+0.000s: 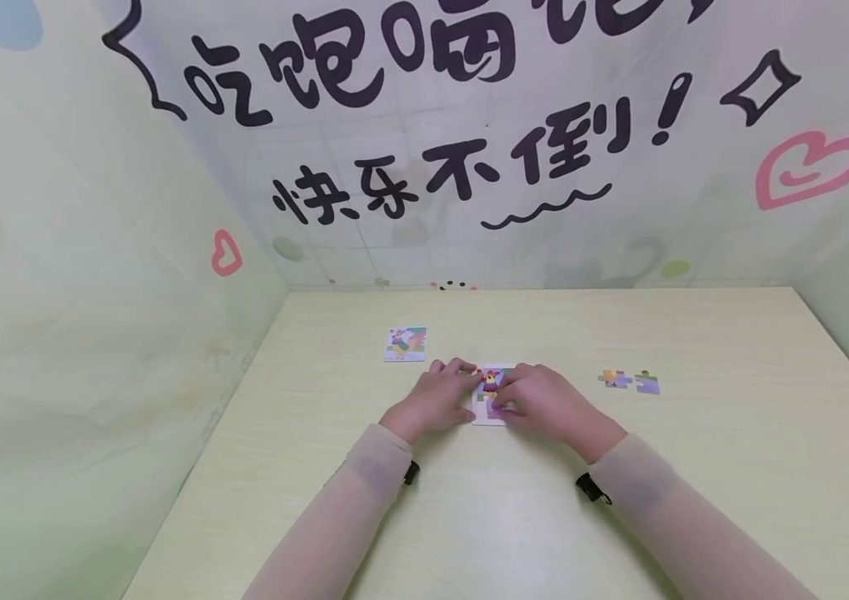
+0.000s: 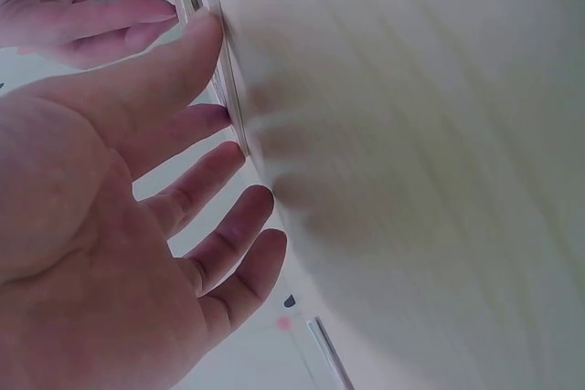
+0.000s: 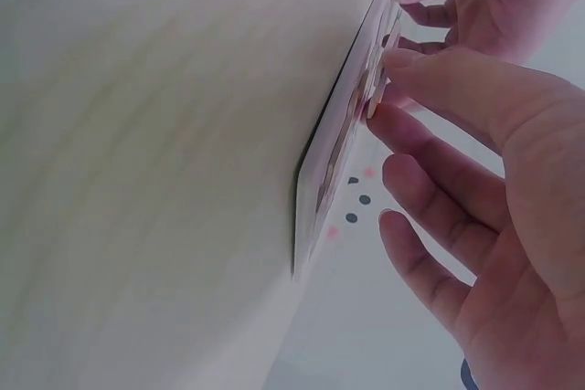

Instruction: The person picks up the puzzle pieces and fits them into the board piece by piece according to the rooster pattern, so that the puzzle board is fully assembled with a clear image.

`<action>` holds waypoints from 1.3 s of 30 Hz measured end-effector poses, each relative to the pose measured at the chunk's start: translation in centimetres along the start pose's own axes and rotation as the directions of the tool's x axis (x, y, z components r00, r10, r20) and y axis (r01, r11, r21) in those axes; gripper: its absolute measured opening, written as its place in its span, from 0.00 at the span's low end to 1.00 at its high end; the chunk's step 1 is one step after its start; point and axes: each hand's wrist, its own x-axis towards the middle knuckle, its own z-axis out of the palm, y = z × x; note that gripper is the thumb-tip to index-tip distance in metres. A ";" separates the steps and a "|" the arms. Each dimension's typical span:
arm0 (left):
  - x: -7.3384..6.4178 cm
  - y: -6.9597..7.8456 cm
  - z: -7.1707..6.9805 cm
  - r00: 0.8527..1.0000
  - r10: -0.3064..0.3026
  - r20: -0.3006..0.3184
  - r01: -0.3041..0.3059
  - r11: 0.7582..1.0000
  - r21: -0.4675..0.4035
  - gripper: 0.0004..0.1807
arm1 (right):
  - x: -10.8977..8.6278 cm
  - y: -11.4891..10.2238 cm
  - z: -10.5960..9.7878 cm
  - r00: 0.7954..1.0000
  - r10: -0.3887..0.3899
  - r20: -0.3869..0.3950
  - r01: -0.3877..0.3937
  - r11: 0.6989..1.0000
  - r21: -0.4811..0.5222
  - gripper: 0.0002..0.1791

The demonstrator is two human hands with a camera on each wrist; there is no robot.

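Observation:
A small puzzle board (image 1: 480, 414) lies on the table between the two hands, with a bird picture partly laid in it and white base showing along its near side. My left hand (image 1: 433, 402) rests at the board's left edge, thumb by the near corner and fingers loosely extended along the side. In the right hand (image 1: 547, 406), thumb and index finger pinch a purplish puzzle piece (image 1: 495, 411) over the near part of the board. The right wrist view shows the board's edge (image 3: 309, 184) and the right fingertips at its upper face.
To the right on the pale wooden table (image 1: 469, 517) lie an orange and purple puzzle piece (image 1: 616, 379) and a purple and green piece (image 1: 647, 382). A square bird picture card (image 1: 405, 344) lies at the back left. A printed cloth wall (image 1: 394, 250) rises behind the table.

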 end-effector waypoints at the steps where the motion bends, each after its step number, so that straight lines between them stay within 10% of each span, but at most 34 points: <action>1: 0.0 0.0 0.0 1.000 0.000 0.001 0.000 1.000 -0.001 0.40 | 0.1 -0.1 0.1 1.000 -0.004 0.000 0.004 1.000 -0.001 0.05; 39: 0.0 -0.2 0.1 1.000 0.021 -0.020 -0.021 1.000 0.008 0.40 | 1.1 -0.9 0.7 0.995 0.082 0.053 -0.085 0.994 0.065 0.04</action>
